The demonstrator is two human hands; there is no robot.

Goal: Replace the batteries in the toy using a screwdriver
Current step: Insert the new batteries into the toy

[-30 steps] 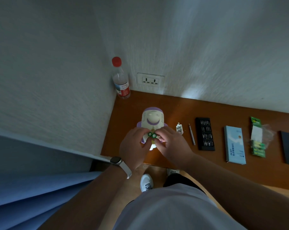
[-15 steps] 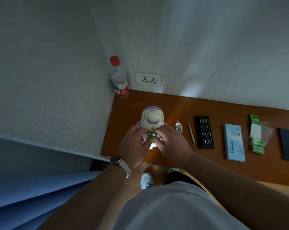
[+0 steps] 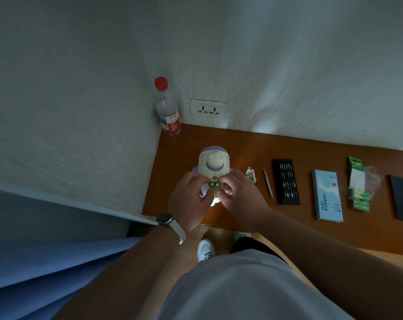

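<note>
One toy (image 3: 214, 162) lies on the desk (image 3: 242, 144); left hand (image 3: 189, 199) and right hand (image 3: 242, 199) pinch two green batteries (image 3: 214, 185) with curled fingertips over its belly; one screwdriver (image 3: 268, 183) lies right of the toy; its legs are hidden.

One toy (image 3: 214, 162), two batteries (image 3: 212, 185), one screwdriver (image 3: 268, 183), one bottle (image 3: 168, 112), one bit case (image 3: 286, 181)

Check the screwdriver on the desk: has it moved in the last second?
No. The screwdriver still lies just left of the bit case, with the same gap between them.
</note>
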